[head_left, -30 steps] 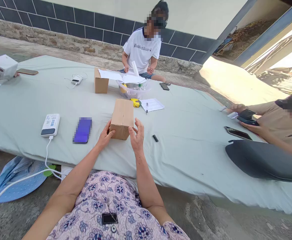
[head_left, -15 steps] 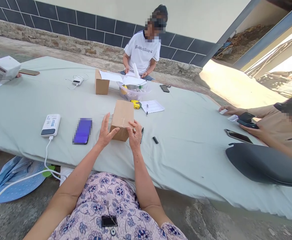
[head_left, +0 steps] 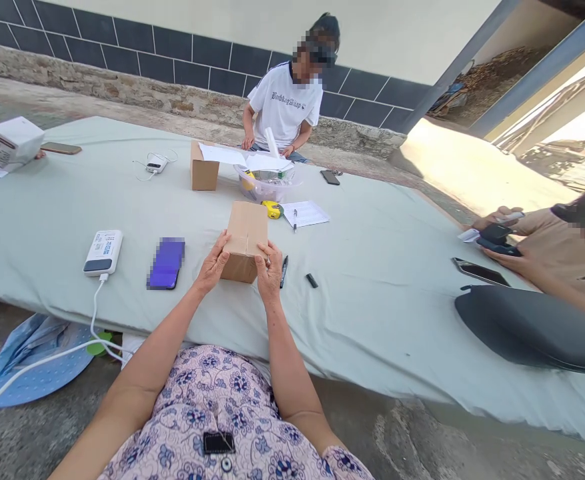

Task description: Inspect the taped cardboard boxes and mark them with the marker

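Cardboard box (head_left: 249,227) held between a person's two bare hands, seeming to rest on a pale cloth-covered surface (head_left: 372,260) straight in front of the body. The left hand (head_left: 215,264) is curled around the near left corner; the right hand (head_left: 269,272) grips the near right corner, fingers over the top edge. The top is closed, with a seam running down its middle, so the box looks shut up; whether it is sealed I cannot tell. No writing can be made out on the sides in view. Just right of the right hand lies a black marker (head_left: 285,272), and farther right a small black piece (head_left: 312,281) (probably its cap, so the marker seems ready for use). Beyond both hands, near the far end of the box, sit a yellow tape measure (head_left: 271,209) and a printed sheet (head_left: 313,213) with a pen on it. Handling of the box appears unfinished, since both hands have hold of it.
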The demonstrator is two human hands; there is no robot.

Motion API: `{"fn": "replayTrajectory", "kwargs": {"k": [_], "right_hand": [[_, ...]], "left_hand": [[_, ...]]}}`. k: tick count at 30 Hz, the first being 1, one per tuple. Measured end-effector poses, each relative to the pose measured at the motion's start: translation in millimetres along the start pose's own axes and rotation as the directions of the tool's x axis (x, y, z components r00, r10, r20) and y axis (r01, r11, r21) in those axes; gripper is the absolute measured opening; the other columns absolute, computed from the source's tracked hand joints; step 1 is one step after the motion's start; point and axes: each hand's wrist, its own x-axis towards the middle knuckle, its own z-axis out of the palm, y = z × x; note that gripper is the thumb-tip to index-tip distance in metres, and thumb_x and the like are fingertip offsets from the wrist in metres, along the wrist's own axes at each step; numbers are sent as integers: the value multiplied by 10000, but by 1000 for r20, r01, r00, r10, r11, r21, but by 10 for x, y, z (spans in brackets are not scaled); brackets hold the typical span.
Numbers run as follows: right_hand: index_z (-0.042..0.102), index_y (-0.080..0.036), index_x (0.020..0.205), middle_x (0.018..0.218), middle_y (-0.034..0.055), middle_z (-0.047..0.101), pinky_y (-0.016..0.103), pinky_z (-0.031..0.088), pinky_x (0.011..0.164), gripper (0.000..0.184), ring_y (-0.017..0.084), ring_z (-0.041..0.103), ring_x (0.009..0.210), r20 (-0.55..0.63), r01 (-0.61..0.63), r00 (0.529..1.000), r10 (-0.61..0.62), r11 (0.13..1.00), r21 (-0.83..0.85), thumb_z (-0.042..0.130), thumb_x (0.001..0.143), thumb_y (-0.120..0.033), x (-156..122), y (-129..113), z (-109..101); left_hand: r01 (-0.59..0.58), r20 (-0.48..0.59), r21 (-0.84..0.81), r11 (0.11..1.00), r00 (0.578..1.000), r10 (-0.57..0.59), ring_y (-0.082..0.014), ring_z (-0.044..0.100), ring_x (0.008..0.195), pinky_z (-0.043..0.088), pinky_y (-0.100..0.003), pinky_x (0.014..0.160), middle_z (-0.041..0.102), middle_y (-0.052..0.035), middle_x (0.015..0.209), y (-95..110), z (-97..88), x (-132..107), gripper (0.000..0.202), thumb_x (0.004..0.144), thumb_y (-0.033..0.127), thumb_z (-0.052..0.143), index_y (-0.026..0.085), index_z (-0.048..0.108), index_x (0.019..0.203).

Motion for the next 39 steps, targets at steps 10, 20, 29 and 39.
{"fn": "replayTrajectory", "kwargs": {"k": [10, 20, 29, 39], "right_hand": [[653, -258, 1219, 1486, 120, 466, 333, 540, 953, 510, 227, 446, 1399, 13, 1, 1000, -1, 1000, 11, 526, 906, -640, -13, 35, 5], [652, -260, 1214, 1479, 121, 467, 333, 544, 955, 458, 229, 444, 1408, 4, 12, 1000, -12, 999, 42, 556, 907, -585, -22, 49, -1], [649, -261, 1241, 1498, 121, 455, 332, 546, 964, 463, 228, 450, 1408, 6, 34, 999, -34, 999, -8, 539, 921, -578, -38, 103, -25], [634, -265, 1284, 1517, 123, 445, 333, 562, 952, 476, 228, 462, 1399, 7, 70, 998, -70, 996, -49, 529, 933, -568, -42, 177, -37]], "left_hand": [[51, 35, -182, 982, 998, -45, -284, 260, 1559, 244, -438, 1294, 357, -46, 1647, -179, -92, -65, 817, 863, 705, 576, 267, 430, 1537], [146, 137, -176, 973, 983, -123, -328, 408, 1484, 337, -505, 1239, 459, -102, 1581, -339, -301, -86, 744, 799, 519, 737, 230, 542, 1457], [174, 140, -51, 983, 976, -165, -275, 445, 1465, 394, -460, 1213, 471, -60, 1579, -434, -306, -124, 738, 783, 264, 624, 236, 476, 1505], [150, 70, 440, 885, 977, -201, -228, 703, 1076, 543, -400, 1012, 740, -54, 1172, -298, -268, -141, 746, 794, 72, 516, 268, 460, 1512]]}}
